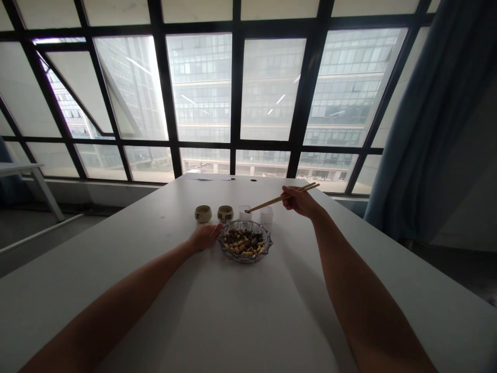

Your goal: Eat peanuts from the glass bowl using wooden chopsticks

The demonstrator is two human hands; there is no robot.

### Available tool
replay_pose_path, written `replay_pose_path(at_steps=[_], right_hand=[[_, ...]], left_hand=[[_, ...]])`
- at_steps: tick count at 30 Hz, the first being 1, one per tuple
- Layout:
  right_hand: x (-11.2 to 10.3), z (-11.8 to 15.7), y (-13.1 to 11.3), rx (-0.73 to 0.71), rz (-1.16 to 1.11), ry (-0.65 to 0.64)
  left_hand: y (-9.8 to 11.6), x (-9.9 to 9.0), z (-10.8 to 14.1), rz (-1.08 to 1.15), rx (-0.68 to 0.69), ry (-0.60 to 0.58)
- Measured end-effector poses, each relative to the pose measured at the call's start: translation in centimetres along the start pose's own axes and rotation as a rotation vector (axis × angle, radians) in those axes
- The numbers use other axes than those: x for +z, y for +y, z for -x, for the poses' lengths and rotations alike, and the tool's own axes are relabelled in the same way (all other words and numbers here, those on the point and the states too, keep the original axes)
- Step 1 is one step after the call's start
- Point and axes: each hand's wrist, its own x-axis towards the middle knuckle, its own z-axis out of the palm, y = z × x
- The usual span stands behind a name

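Observation:
My right hand (298, 201) is closed around a pair of wooden chopsticks (272, 201). Their tips, with a small dark piece between them, are over the left one of two small whitish see-through cups (241, 216). The other cup (266, 215) stands just to its right. With thumb at the rim, my left hand (205, 237) grips the left side of a scalloped glass bowl (245, 258). Inside the bowl lie peanuts in their shells (244, 247) mixed with dark dried pieces (254, 238).
Two small cream teacups with dark lettering, a left one (203, 214) and a right one (225, 213), stand behind my left hand on the white table (240, 311). Papers (209, 176) lie at the far edge, before large windows. A blue curtain (411, 119) hangs at right.

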Motion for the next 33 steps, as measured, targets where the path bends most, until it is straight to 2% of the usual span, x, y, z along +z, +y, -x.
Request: replay_pose_path(at_steps=[13, 22, 27, 33], right_hand=[[0.4, 0.0, 0.5, 0.021, 0.066, 0.054], [0.9, -0.1, 0.9, 0.032, 0.126, 0.060], [1.4, 0.1, 0.7, 0.032, 0.171, 0.035], [2.0, 0.4, -0.3, 0.043, 0.248, -0.056]], left_hand=[[0.5, -0.4, 0.2, 0.046, 0.005, 0.007], [0.6, -0.4, 0.3, 0.015, -0.040, -0.009], [0.7, -0.5, 0.3, 0.012, -0.015, -0.011], [0.7, -0.6, 0.4, 0.030, -0.008, -0.002]])
